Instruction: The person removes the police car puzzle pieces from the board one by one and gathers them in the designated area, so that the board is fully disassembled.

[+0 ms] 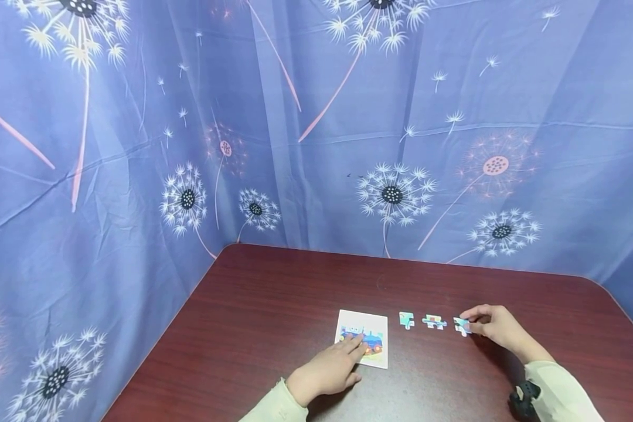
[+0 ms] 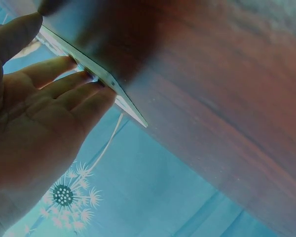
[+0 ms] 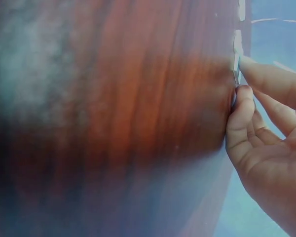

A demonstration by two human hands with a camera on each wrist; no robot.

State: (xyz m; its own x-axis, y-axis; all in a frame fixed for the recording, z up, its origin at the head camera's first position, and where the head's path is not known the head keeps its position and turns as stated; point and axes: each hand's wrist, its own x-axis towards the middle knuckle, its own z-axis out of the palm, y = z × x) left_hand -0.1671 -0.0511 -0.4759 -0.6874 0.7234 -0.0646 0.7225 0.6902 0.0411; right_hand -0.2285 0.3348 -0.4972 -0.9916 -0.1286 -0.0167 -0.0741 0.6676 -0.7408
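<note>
A square white puzzle board with a blue cartoon vehicle printed on it lies near the middle of the table. My left hand rests its straight fingers on the board's lower part, covering some of the picture. In the left wrist view, the fingertips press on the face of the thin board. To the right, my right hand pinches a small jigsaw puzzle piece between thumb and fingers at the table top. The right wrist view shows that piece edge-on at the fingertips.
Two more jigsaw pieces lie in a row between the board and my right hand: a green-blue one and a multicoloured one. The dark red wooden table has a blue dandelion-print curtain behind it and along its left side.
</note>
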